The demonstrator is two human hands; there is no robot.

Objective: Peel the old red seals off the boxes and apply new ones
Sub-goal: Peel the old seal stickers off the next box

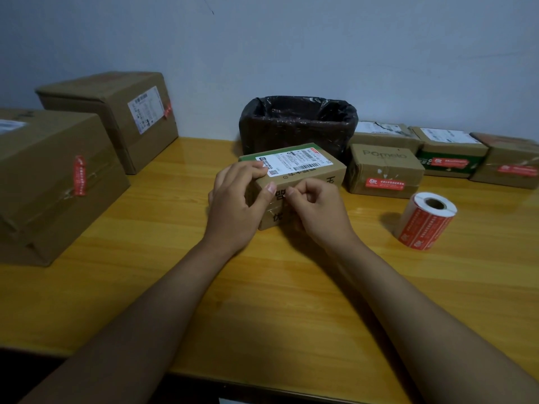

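Small cardboard box (pixel 294 182) at mid surface (pixel 262 287), just in front of a bin (pixel 297 123) lined with a black bag. Left hand (pixel 236 205) wrapped around its left end, thumb on the near face, steadying. Right hand (pixel 318 211) curled with fingertips pinched at that face, probably on a seal edge; too small to tell. Likely light and stiff, best braced at the ends; thin seal likely to tear, so lift from a corner. Roll of red seals (pixel 427 221) to the right, sealed boxes (pixel 385 173) behind it, bigger boxes (pixel 58 182) left; nothing blocking
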